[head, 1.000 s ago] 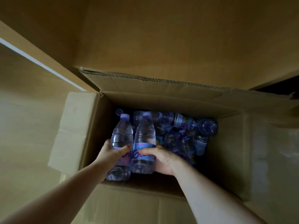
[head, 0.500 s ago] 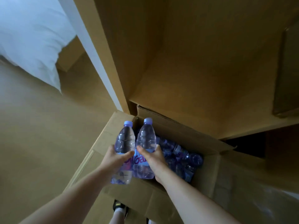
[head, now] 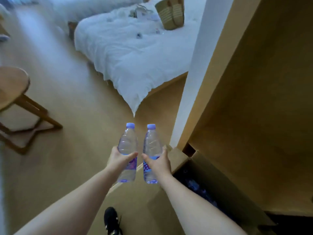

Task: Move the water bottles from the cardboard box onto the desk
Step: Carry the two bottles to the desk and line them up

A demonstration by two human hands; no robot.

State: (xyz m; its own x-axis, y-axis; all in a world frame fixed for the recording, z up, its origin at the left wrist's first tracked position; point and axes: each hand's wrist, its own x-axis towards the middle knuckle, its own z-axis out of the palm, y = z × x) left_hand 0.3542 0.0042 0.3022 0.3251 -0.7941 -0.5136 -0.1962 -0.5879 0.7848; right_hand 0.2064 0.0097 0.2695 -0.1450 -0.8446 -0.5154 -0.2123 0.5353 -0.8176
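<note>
Both hands were up in front of the camera, each with one water bottle. The left hand (head: 118, 159) had its grip curled round the middle of the left bottle (head: 127, 152), thumb across the front just above the purple label. The right hand (head: 158, 162) gripped the right bottle (head: 151, 153) the same way, thumb on the inner side and fingers wrapped round the far side. Both bottles stood pretty much upright with their pale purple caps on top, side by side but not touching, a thin gap between them. They were clear plastic and looked full, though the frame was a bit blurry so I couldn't say for sure.

The bottles were held in the air above the wooden floor (head: 71, 150), just left of the cardboard box (head: 177, 160). The box sat open at the lower right, tucked against a big wooden panel (head: 254, 99), and you could make out more bottles (head: 196, 185) down in its dark inside.

Further back there was a bed (head: 135, 53) with a rumpled white duvet and a striped woven bag (head: 171, 14) on it, plus some small bits too blurry to name. A round wooden stool (head: 13, 85) stood off to the left. A black shoe (head: 111, 221) showed at the bottom edge between the arms.
</note>
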